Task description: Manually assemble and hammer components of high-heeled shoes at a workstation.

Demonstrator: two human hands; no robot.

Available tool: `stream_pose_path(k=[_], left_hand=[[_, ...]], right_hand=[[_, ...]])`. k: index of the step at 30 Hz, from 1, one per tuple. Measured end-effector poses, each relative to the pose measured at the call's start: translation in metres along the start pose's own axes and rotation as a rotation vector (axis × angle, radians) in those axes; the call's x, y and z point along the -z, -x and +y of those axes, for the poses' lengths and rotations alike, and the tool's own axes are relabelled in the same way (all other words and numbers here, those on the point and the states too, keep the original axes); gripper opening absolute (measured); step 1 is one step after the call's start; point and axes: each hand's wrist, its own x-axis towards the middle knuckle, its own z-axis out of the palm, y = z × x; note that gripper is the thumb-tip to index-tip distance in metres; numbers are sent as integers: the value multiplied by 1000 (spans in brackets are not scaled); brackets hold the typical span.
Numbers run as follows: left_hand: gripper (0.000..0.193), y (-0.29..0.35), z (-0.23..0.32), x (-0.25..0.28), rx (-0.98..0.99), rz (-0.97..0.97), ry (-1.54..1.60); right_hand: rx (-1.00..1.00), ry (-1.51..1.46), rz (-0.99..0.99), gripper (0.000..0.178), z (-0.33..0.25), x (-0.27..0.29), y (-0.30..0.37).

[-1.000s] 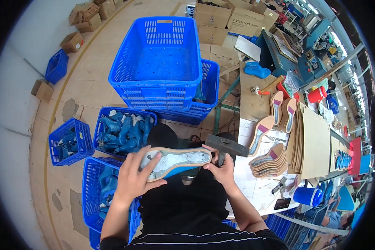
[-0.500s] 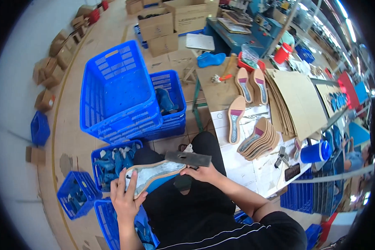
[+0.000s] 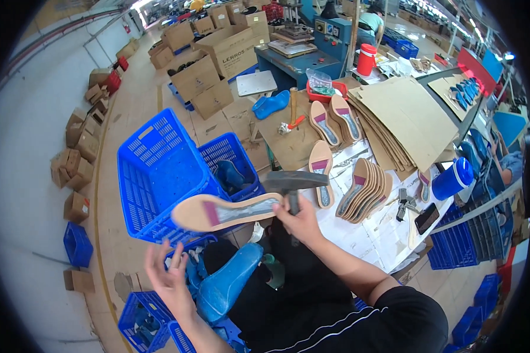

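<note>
My right hand (image 3: pixel 300 220) grips hammer (image 3: pixel 292 182) and tan insole (image 3: pixel 224 212) above the lap; left hand (image 3: pixel 169 282) spread empty beside blue shoe last (image 3: pixel 227 288); I'd judge fitting the insole onto the last comes next.

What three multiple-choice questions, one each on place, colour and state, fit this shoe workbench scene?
1. Where is the blue shoe last?
A. on the person's lap
B. on the cardboard stack
C. inside the big crate

2. What colour is the big crate?
A. red
B. blue
C. grey

3. What is the left hand doing?
A. gripping the hammer
B. pinching the insole
C. open, holding nothing

Answers:
1 A, the last lies across the dark trousers.
2 B, its mesh walls are blue.
3 C, its fingers are spread, while the right hand holds the hammer beside the insole.
</note>
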Motion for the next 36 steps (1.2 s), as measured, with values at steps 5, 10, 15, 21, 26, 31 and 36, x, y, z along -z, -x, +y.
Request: stream_pose_path(k=[5,10,15,21,26,31,36], left_hand=[[60,49,11,-28,97,-407,-900],[64,57,-3,-40,-140,-447,-1134],[62,44,-9,-37,-111,-450,-1160],[58,40,-5,-40,-127,-511,-1195],[53,46,-4,-38,-131,-482,-1175],[54,52,-13,-14,-168,-330,-1027],[68,64,-19,23,-182,-191,-998]], right_hand=[[-262,-211,428,29,23,66,17],[-82,-369,748,30,53,140,32],[-124,-183,868,26,44,168,33],[-331,46,707,31,69,149,57],[-62,639,575,41,104,126,26],[178,1105,520,62,124,113,-16],[215,1319,429,43,132,123,-21]])
